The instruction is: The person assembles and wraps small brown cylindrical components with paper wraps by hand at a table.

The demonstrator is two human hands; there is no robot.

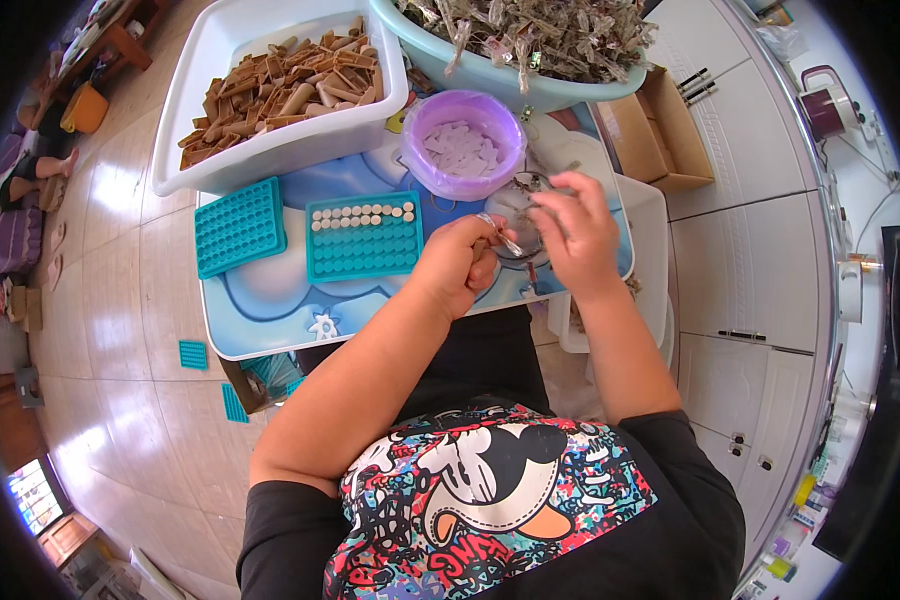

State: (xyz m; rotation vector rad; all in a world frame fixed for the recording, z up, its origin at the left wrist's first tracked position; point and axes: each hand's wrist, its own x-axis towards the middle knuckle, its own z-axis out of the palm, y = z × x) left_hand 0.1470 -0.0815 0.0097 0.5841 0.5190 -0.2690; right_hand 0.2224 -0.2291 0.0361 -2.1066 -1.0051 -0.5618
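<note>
My left hand (460,262) is closed around a small shiny, clear strip-like piece (508,240) whose end sticks out past the fingers. Just to its right, my right hand (582,238) hangs over a small round clear dish (515,205), fingers bent but apart, with nothing I can make out in them. The dish holds dark thin bits and partly hides behind both hands. Left of my hands lies a teal mould tray (363,262) with round cavities; its upper rows hold several pale round discs (358,216).
A second teal tray (238,228) lies at the table's left. Behind stand a white tub (270,160) of brown pieces, a purple-lined bowl (462,185) of white flakes and a pale green basin (530,92) heaped with shiny strands. A cardboard box (660,140) is at right.
</note>
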